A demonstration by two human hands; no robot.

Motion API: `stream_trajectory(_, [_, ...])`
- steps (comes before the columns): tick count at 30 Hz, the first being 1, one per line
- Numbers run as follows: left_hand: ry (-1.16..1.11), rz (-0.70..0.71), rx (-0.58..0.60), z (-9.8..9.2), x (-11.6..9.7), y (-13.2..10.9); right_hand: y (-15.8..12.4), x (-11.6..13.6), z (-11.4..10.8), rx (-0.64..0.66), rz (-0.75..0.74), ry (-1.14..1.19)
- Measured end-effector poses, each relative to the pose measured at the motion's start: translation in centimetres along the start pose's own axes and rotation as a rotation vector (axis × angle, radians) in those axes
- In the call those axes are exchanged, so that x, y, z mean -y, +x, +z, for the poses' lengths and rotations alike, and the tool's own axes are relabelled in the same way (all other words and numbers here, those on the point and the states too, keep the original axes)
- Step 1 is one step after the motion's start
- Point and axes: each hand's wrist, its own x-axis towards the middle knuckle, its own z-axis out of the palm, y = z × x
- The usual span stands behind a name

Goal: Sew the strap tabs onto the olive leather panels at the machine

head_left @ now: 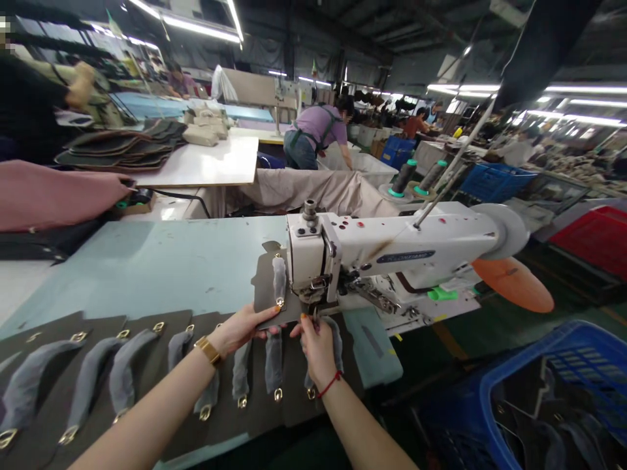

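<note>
A white sewing machine (392, 251) stands on a pale blue table (161, 267). Under its needle lies a dark panel (264, 287) carrying a grey padded strap with a gold ring. My left hand (242, 326), with a gold watch at the wrist, lies flat on this panel, fingers stretched toward the needle. My right hand (316, 343), with a red cord at the wrist, pinches the panel's edge just below the presser foot. A row of similar dark panels with grey straps (98, 378) trails off to the left along the table's front edge.
A blue plastic crate (533, 398) with dark pieces sits at the lower right. Another person's pink sleeve (53, 192) reaches in at the left. Two thread cones (416, 176) stand behind the machine. Other workers, white tables and red and blue bins fill the hall behind.
</note>
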Motion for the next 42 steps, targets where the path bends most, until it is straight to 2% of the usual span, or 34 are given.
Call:
stream_trajectory(12, [0.1,0.028,-0.024,0.2,0.1,0.3,0.1,0.0,0.5,-0.037,0.055,0.072])
stream_trajectory(20, [0.121,0.028,-0.07,0.0,0.1,0.5,0.6,0.1,1.1,-0.067,0.065,0.037])
stream_trajectory(29, [0.135,0.071,-0.077,-0.3,0.4,1.0,1.2,-0.9,1.9,-0.061,0.081,0.066])
stream_trajectory(36, [0.172,0.134,-0.137,0.5,0.3,0.5,1.4,-1.4,2.5,-0.059,0.095,0.096])
stream_trajectory(42, [0.171,0.208,-0.226,1.6,1.8,-0.4,1.3,-1.2,2.6,-0.07,0.111,0.132])
